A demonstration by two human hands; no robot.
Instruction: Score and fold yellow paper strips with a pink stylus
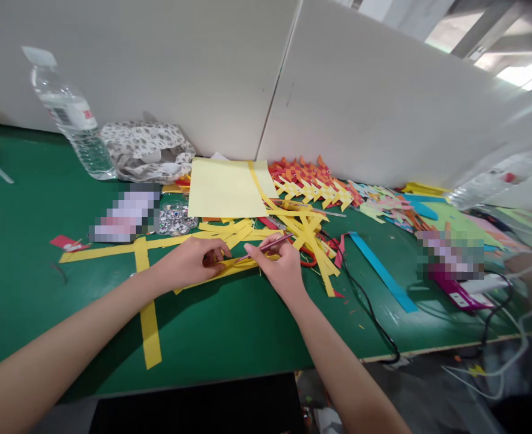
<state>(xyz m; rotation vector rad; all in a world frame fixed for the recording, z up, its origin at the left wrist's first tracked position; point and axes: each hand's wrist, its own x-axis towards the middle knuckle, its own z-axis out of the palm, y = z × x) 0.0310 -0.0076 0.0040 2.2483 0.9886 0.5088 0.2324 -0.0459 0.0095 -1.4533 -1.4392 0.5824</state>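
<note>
A slim pinkish-purple pen-like tool [272, 242] is pinched in my right hand [282, 265], its point down toward a yellow paper strip [229, 271]. My left hand [197, 262] has its fingers curled in, thumb and fingertips on that same strip. Behind both hands lies a pile of yellow paper strips [229, 232]. Red scissor handles [309, 259] show partly beside my right hand. Another yellow strip [149, 328] crosses the table under my left forearm.
A water bottle [73, 117], patterned cloth [150, 147], phone [128, 211] and box of googly eyes [175, 220] stand left. A pale yellow sheet [227, 187] and woven paper pieces [311, 181] lie behind. Right are a blue strip [383, 271], black cable [365, 295] and magenta power strip [458, 292].
</note>
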